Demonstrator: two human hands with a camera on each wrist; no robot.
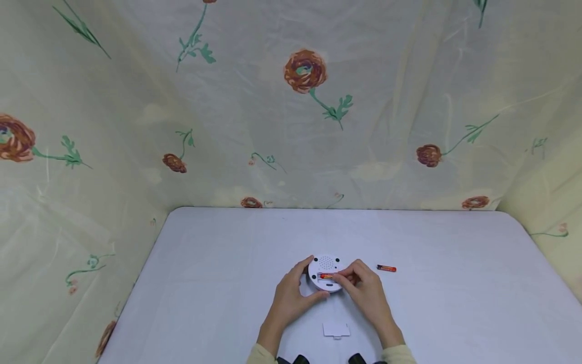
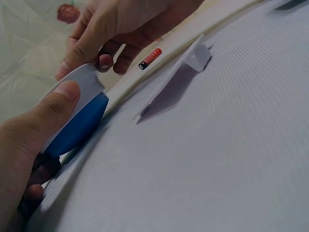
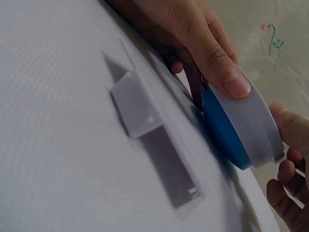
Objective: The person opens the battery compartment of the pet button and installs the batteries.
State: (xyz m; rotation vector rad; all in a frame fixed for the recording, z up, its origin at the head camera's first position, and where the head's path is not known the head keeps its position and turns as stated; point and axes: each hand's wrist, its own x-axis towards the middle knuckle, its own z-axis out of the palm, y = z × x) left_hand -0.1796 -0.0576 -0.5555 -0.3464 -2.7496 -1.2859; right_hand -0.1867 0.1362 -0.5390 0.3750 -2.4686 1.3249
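Observation:
A round white device [image 1: 326,263] with speaker holes, small dark feet and a blue far side [image 2: 79,126] lies with its uncovered battery compartment facing up. My left hand [image 1: 290,298] grips it by the rim, thumb on the near edge and fingers round the far left. A red-and-orange battery [image 1: 326,276] lies in the compartment. My right hand [image 1: 366,289] pinches at the right end of this battery with thumb and forefinger, hiding that end. Closer to me, the white battery cover [image 1: 336,329] rests on the table, its tab [image 3: 137,108] sticking up.
A second red battery [image 1: 386,268] lies to the right of the device, beyond my right hand. The white table [image 1: 204,283] has rounded far corners. Behind it hangs a flower-printed curtain [image 1: 254,101], which also runs along both sides.

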